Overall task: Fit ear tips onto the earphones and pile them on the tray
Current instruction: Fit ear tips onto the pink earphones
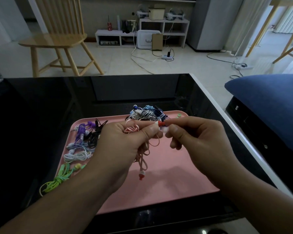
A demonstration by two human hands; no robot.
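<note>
From the head camera I see my left hand (123, 146) curled around a bundle of pink earphones (143, 154), their cord hanging down to one red earbud (141, 175) above the pink tray (167, 174). My right hand (198, 141) pinches a small ear tip (164, 130) against the other red earbud (160, 123), which my left fingertips hold. On the tray's left side I count four bundles: purple (80, 132), black (93, 137), white (77, 156) and green (61, 178). A tangled heap of blue and striped earphones (146, 114) sits at the far edge. One green ear tip (178, 115) lies near the tray's far right corner. The tray rests on the black tabletop (41, 124).
</note>
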